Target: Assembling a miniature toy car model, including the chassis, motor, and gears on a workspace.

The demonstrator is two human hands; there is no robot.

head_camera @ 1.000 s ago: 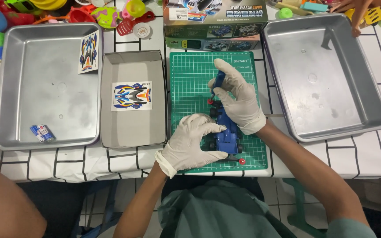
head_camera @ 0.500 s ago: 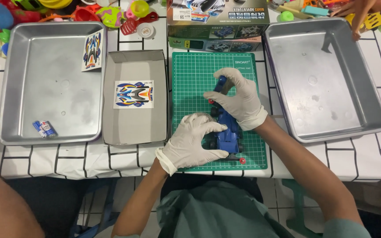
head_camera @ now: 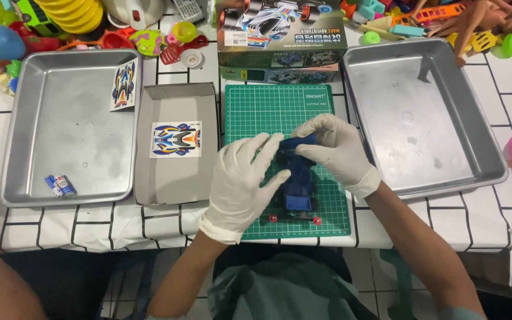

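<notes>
A blue toy race car [head_camera: 296,178] rests on the green cutting mat [head_camera: 255,109] in front of me, its small red rollers at the near edge. My left hand [head_camera: 243,181], in a white glove, grips the car's left side. My right hand [head_camera: 338,148], also gloved, holds the front of the blue body shell from the right. Both hands close around the car, hiding most of its wheels.
A grey cardboard lid [head_camera: 176,178] with a sticker sheet [head_camera: 176,140] lies left of the mat. A metal tray [head_camera: 25,142] on the far left holds batteries [head_camera: 60,185] and another sticker sheet. A second metal tray [head_camera: 475,148] is right. The kit box [head_camera: 280,38] and toys sit behind.
Both hands have risen and come together on the car; my right hand dropped from the mat's middle onto the blue body shell, and my left moved up along the car's side.
</notes>
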